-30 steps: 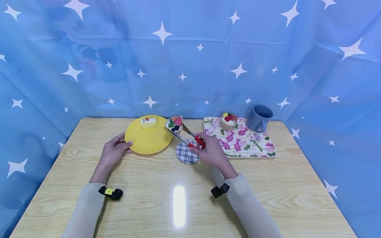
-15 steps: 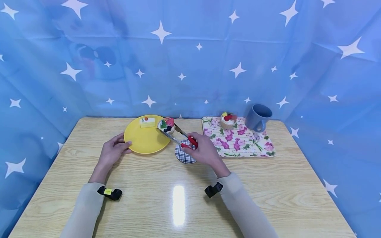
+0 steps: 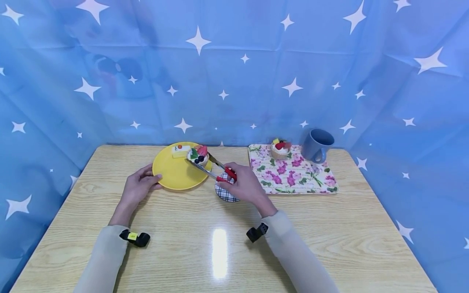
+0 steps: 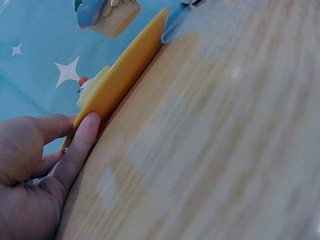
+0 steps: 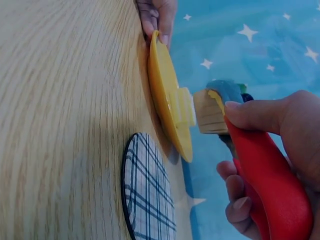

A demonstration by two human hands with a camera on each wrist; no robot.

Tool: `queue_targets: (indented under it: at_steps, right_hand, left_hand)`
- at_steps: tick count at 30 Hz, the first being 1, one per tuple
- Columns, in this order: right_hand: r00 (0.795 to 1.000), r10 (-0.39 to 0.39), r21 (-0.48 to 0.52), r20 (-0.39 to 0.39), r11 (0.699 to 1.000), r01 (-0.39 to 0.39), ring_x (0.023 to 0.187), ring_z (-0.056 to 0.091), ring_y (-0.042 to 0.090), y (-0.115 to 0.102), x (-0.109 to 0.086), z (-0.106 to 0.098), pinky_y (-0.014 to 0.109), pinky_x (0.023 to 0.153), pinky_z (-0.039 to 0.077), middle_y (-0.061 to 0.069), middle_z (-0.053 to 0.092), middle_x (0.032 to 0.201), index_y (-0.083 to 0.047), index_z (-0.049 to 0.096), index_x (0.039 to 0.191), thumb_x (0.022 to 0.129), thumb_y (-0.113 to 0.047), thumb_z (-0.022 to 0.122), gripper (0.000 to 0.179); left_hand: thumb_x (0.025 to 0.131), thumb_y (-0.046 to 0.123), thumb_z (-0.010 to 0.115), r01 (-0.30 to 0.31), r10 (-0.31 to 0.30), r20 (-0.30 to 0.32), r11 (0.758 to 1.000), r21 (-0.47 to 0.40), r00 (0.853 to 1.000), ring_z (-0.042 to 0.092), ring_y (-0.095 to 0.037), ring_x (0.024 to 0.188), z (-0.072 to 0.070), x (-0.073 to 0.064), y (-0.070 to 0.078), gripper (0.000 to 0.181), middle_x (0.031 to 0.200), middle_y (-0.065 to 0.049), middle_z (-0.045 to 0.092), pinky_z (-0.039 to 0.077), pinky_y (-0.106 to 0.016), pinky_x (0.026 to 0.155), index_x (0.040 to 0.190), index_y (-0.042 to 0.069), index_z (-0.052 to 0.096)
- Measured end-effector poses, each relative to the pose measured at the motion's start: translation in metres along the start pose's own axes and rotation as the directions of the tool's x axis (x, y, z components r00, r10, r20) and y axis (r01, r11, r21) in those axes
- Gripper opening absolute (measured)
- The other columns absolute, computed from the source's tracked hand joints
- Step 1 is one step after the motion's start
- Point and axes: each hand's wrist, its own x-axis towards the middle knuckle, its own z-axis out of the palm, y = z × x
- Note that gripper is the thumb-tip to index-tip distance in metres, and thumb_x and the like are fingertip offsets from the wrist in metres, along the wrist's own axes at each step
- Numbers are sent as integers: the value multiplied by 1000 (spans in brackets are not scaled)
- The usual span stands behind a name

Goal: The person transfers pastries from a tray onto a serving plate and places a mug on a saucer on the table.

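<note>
My left hand [image 3: 137,188] pinches the near-left rim of a yellow plate [image 3: 172,175] between thumb and fingers. On the plate's back part lies a small cream-topped cake slice [image 3: 179,152] with a red berry. My right hand [image 3: 244,182] grips red-handled metal tongs [image 5: 265,175]. Held between the tongs' ends is a fruit-topped cupcake [image 3: 198,156] with blueberries and a pink fruit piece. In the left wrist view the cupcake [image 4: 112,17] hangs above the plate, apart from its surface. Part of the tongs' far end is hidden behind the cupcake in the right wrist view.
A round checked coaster [image 3: 227,194] lies under the right hand. To the right, a floral tray [image 3: 293,175] bears a second cupcake [image 3: 280,149] and a blue mug [image 3: 318,145]. A starry curtain [image 3: 234,73] hangs behind the table's back edge.
The right hand has moved left with the tongs and the cupcake, from beside the plate's right rim to over the plate. The left hand has stayed on the rim.
</note>
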Motion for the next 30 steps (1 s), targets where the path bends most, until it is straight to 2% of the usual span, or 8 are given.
queue_targets:
  at_steps: [10,19,24,30]
  right_hand:
    - [1000,-23,0,-1,1000,23,69,53,17,-5,4,7,25,55,43,6,66,84,-8,65,134,90,-38,81,56]
    - [999,-2,-13,33,1000,2,67,53,15,-10,7,11,24,55,44,-3,61,80,-12,63,137,90,-40,80,58]
    - [999,4,-3,53,1000,-3,66,54,14,-14,9,13,24,54,46,-4,61,79,-12,62,139,90,-39,79,58]
    - [998,-28,-6,62,1000,29,65,54,14,-20,13,16,23,55,45,-4,62,79,-11,61,138,91,-39,78,57]
  left_hand:
    - [102,25,66,-1,1,-6,1000,2,1000,71,-1,90,1,0,1,73,119,-6,52,66,-25,88,163,11,28]
    - [102,24,67,17,-18,-16,1000,-11,1000,72,-1,87,2,2,0,74,118,-4,53,66,-24,87,163,11,28]
    - [101,26,68,8,-8,-24,1000,7,1000,71,0,88,1,1,0,75,120,-3,54,66,-23,86,163,13,28]
    - [100,25,70,7,-7,-44,1000,-10,999,70,-1,89,1,1,0,75,122,-2,55,66,-24,86,162,13,31]
